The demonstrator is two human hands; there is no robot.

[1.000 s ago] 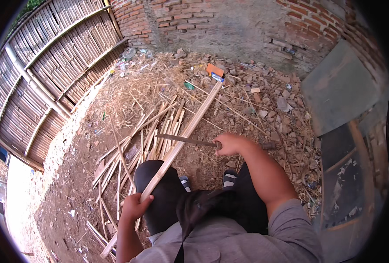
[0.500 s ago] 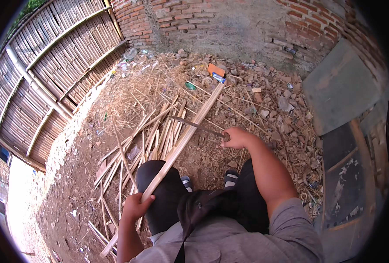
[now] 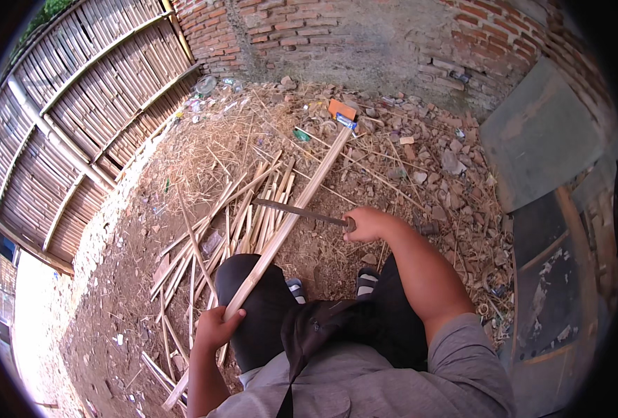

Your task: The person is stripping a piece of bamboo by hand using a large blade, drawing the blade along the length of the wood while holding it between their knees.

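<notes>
My left hand [image 3: 216, 327] is closed round the near part of a long, pale bamboo slat [image 3: 268, 254]. The slat slants up and away to the right, passing over my left knee. My right hand [image 3: 366, 225] grips the handle of a long, dark-bladed machete [image 3: 316, 215]. Its blade lies across the slat at about mid-length, with the tip pointing left. Whether the edge bites into the slat I cannot tell. Beyond my left knee, several split bamboo strips [image 3: 243, 221] lie heaped on the ground.
Dry straw, broken brick and litter cover the earth ahead. A blue packet [image 3: 345, 121] and an orange piece [image 3: 342, 109] lie by the slat's far end. A bamboo fence [image 3: 79, 115] stands left, a brick wall [image 3: 365, 49] behind, and grey panels [image 3: 546, 136] lean at the right.
The machete has come down and nearer along the slat, its tip shifting left. My right hand has moved slightly left and toward me. The slat's far end has shifted a little left.
</notes>
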